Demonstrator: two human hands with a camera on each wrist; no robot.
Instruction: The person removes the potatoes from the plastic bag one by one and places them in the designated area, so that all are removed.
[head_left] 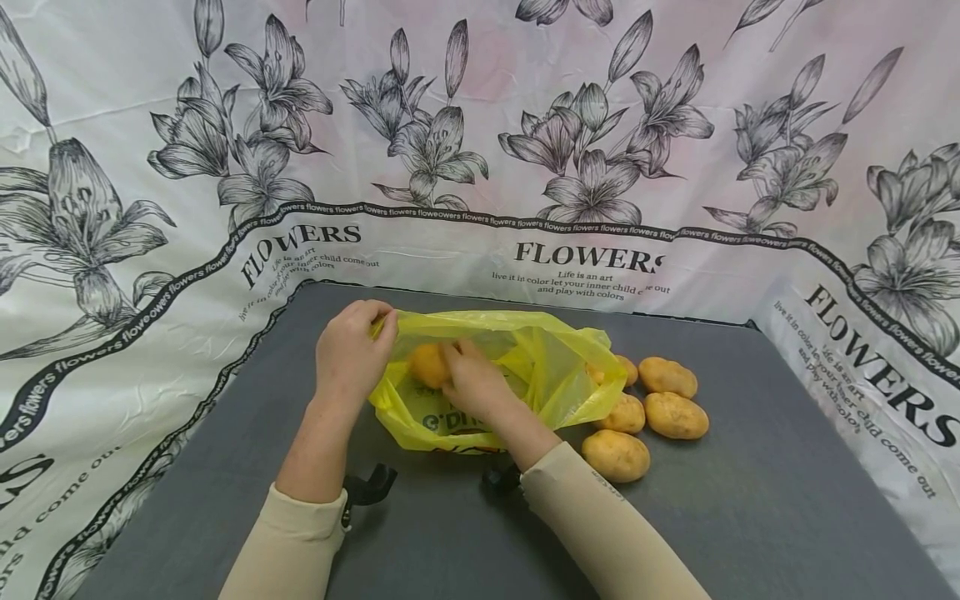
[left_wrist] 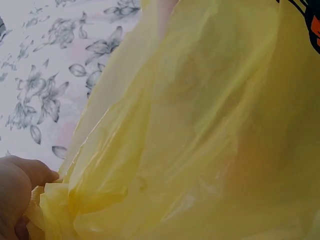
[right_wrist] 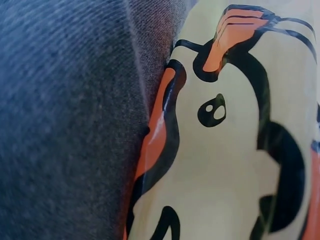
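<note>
A yellow plastic bag [head_left: 570, 367] lies with its mouth spread wide in the middle of the table. My left hand [head_left: 351, 346] pinches its rim at the left corner; in the left wrist view, thumb and fingers grip the gathered yellow film [left_wrist: 55, 205]. Inside the bag, my right hand [head_left: 476, 379] holds a potato [head_left: 428, 366] near the left side, with fingertips on its right face. The right wrist view is filled by the bag's printed cartoon [right_wrist: 225, 150], and the hand is hidden there. Dark lettering shows through the bag's inside.
Several potatoes [head_left: 677, 415] lie on the grey tabletop [head_left: 757, 467] just right of the bag, some partly behind its edge. Flower-printed cloth [head_left: 450, 258] hangs round the back and sides. Dark wrist mounts [head_left: 371, 485] stick out below both hands.
</note>
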